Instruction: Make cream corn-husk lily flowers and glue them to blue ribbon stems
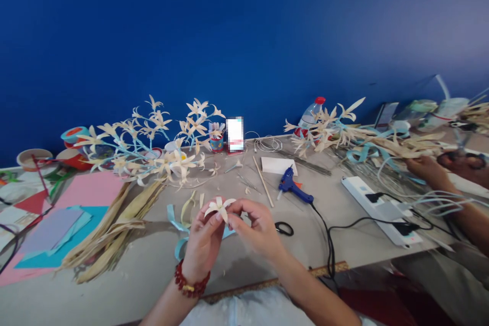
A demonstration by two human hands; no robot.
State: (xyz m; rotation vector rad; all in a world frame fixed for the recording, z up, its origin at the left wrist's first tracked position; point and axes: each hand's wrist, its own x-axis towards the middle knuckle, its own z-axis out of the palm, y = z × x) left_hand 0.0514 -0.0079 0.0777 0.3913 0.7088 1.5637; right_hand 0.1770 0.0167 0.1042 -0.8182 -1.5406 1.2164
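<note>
A small cream flower with pointed petals (219,206), looking like dried husk, is held up over the near middle of the table. My left hand (204,242), with a red bead bracelet at the wrist, is closed around its base. The thumb and fingertips of my right hand (259,226) pinch at the flower's right side. Light blue tape (174,220) lies curled beside my left hand, its far end hidden behind the hands. Black scissors (286,229) rest just beyond my right hand, mostly covered by it. Farther back lies a blue glue gun (292,185).
Branches of finished flowers (148,127) stand at the back left. Dried husks (114,229) and coloured paper (89,189) lie left. A white power strip (369,204) with cables is on the right, near another person's hand (430,173). A wooden stick (263,182) lies mid-table.
</note>
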